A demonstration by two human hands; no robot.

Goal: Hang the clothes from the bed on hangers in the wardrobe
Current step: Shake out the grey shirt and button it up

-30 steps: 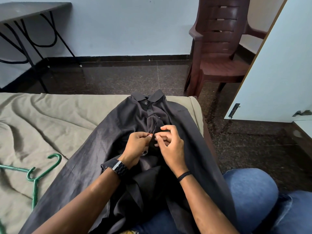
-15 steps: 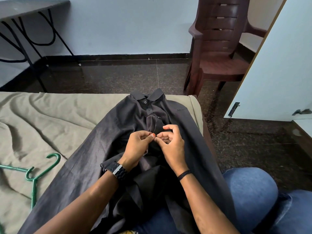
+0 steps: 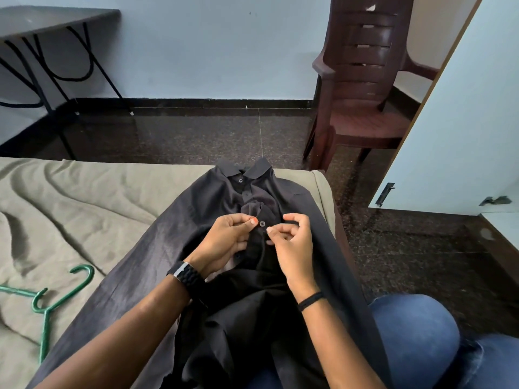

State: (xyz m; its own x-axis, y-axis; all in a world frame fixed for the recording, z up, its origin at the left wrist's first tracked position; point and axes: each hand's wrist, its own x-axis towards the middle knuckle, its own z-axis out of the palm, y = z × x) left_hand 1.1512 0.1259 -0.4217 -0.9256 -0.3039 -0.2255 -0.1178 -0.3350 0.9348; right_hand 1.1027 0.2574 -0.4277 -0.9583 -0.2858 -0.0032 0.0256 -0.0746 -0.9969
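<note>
A bed [image 3: 92, 197] under a rumpled olive sheet fills the lower left of a blue-walled room with a dark speckled floor [image 3: 196, 136], seen from the head camera of a person seated at its edge, blue-jeaned knees [image 3: 415, 332] at 4 o'clock. A dark grey shirt [image 3: 174, 248] lies across the lap and the mattress, its long axis running from 6 o'clock up to 12 o'clock, collar [image 3: 244, 171] pointing away toward the bed's far edge and the hem draped near the person. At the centre, the left hand [image 3: 227, 242], with a black watch [image 3: 188, 275] on its wrist, pinches the left side of the button placket between thumb and curled fingers; the right hand [image 3: 295, 242], with a thin black band on its wrist, has fingers curled, thumb and forefinger pinched at the opposite edge of the placket, just beside a button [image 3: 262, 223] that sits between the two hands. A green hanger [image 3: 53, 299] lies on the sheet at 8 o'clock, well apart from the shirt's body, hook toward the shirt. The mattress ends just right of the shirt. Beyond the bed's far edge is open floor. A brown plastic chair [image 3: 362, 80] stands at 1 o'clock, a pale wardrobe door [image 3: 463, 122] hangs open at 2 o'clock, and a dark folding table [image 3: 53, 21] occupies 10 o'clock.
</note>
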